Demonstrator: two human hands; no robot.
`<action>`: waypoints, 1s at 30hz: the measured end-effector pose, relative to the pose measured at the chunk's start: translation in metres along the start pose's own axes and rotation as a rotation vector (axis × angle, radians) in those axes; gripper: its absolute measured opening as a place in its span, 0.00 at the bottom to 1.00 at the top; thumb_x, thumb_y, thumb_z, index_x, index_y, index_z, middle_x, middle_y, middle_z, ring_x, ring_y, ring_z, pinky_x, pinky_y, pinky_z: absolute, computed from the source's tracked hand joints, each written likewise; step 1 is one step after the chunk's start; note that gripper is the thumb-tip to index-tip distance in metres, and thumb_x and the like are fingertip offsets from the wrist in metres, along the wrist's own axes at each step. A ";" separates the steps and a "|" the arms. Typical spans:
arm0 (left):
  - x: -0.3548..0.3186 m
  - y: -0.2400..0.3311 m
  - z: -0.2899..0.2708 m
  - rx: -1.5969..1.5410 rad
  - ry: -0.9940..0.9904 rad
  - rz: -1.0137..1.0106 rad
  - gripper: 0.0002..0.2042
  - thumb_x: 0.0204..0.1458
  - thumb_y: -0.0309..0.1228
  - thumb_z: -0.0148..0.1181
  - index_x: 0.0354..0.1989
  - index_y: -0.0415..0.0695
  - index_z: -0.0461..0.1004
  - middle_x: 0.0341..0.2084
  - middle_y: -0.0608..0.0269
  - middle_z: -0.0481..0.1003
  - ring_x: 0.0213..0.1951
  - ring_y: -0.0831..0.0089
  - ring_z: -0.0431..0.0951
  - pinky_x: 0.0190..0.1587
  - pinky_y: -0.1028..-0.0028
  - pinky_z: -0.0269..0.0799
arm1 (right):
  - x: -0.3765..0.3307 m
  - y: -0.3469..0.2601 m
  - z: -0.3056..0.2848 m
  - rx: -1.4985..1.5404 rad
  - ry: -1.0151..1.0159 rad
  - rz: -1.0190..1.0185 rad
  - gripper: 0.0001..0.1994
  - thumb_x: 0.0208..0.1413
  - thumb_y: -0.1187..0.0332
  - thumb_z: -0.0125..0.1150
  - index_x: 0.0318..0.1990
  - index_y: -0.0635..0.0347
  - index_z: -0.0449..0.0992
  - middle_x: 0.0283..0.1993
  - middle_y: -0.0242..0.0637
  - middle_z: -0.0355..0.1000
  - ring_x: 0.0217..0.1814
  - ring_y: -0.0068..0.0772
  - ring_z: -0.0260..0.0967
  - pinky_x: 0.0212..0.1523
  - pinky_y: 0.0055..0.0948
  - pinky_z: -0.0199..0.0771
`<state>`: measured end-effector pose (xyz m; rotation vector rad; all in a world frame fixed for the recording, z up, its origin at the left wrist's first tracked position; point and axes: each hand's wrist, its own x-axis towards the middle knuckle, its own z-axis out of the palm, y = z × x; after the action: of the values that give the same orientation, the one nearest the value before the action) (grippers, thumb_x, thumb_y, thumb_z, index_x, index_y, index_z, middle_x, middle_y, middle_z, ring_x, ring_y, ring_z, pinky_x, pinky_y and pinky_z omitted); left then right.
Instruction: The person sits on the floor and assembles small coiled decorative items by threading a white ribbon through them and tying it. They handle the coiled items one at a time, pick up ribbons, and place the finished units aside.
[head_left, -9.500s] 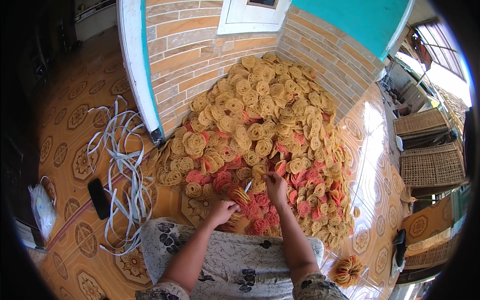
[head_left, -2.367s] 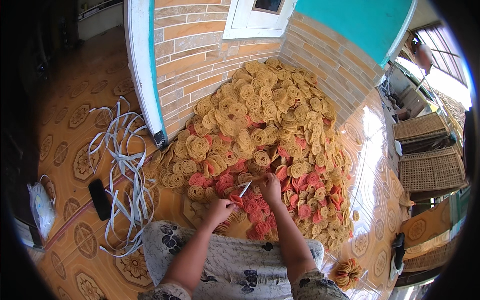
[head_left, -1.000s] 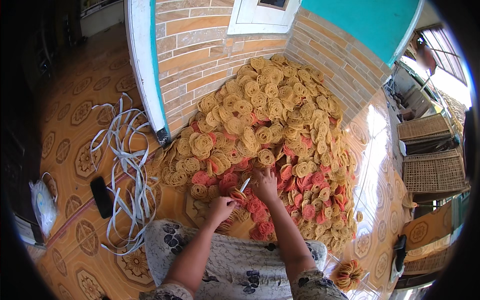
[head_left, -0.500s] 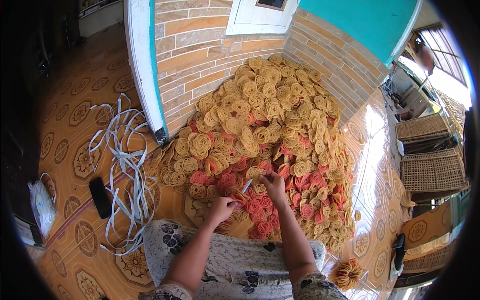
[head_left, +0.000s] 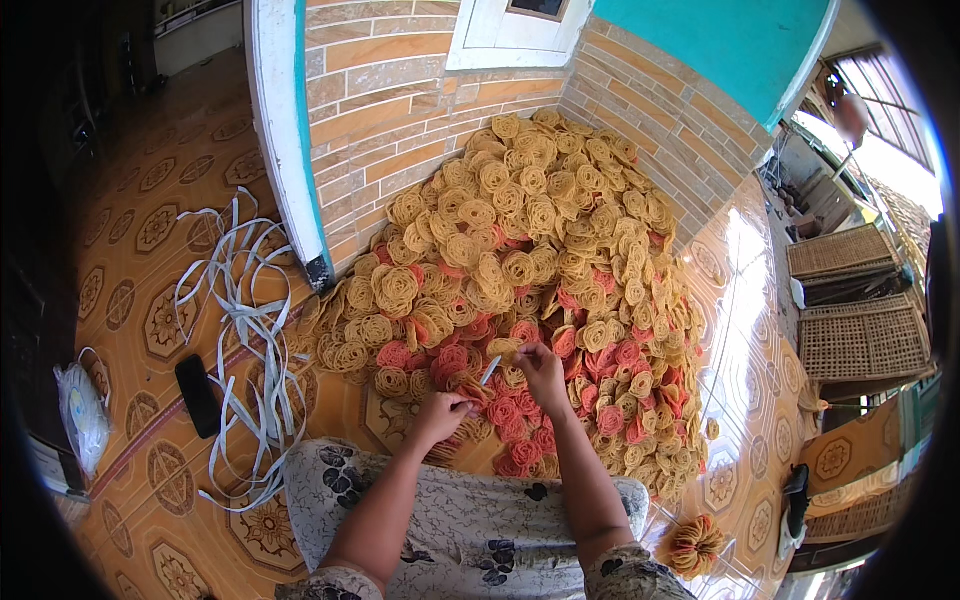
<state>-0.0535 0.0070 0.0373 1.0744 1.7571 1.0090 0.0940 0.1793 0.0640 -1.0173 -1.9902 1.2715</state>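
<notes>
Over the coil pile (head_left: 540, 250), both hands (head_left: 500, 390) stay, strip (head_left: 490, 370) still raised.

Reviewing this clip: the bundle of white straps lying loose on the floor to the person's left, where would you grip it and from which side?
Probably near its lower end, where the white straps run together into a narrower bunch beside the black phone. Come from above, since they lie flat on the tiled floor. The upper end fans into separate loops, so a grip there would likely catch only a few. The left hand is nearer.

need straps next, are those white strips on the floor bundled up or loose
Loose. The white strips lie spread in a tangled sprawl across the tiled floor, ends pointing different ways, beside a dark flat object.
</notes>
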 end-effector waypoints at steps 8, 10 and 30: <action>0.002 -0.007 0.000 -0.457 -0.042 -0.025 0.12 0.61 0.33 0.55 0.41 0.36 0.80 0.33 0.63 0.83 0.37 0.79 0.79 0.43 0.76 0.72 | -0.028 -0.016 0.007 -0.098 -0.333 -0.231 0.07 0.58 0.76 0.57 0.43 0.65 0.75 0.35 0.42 0.77 0.40 0.35 0.76 0.44 0.31 0.74; 0.003 -0.007 -0.001 -0.313 0.035 -0.026 0.12 0.60 0.33 0.56 0.40 0.38 0.81 0.31 0.62 0.83 0.34 0.78 0.79 0.40 0.75 0.72 | -0.024 -0.015 0.005 -0.148 -0.385 -0.263 0.08 0.57 0.76 0.58 0.44 0.64 0.76 0.38 0.42 0.77 0.42 0.38 0.76 0.45 0.33 0.75; 0.005 -0.012 0.005 0.059 0.062 0.037 0.11 0.58 0.36 0.58 0.35 0.43 0.83 0.27 0.59 0.81 0.28 0.70 0.81 0.33 0.71 0.71 | -0.006 -0.018 -0.003 -0.248 0.090 -0.020 0.07 0.55 0.72 0.65 0.36 0.66 0.74 0.31 0.37 0.77 0.34 0.24 0.74 0.38 0.27 0.72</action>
<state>-0.0535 0.0092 0.0232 1.1274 1.8330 1.0286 0.0943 0.1710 0.0810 -1.1453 -2.1189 0.9664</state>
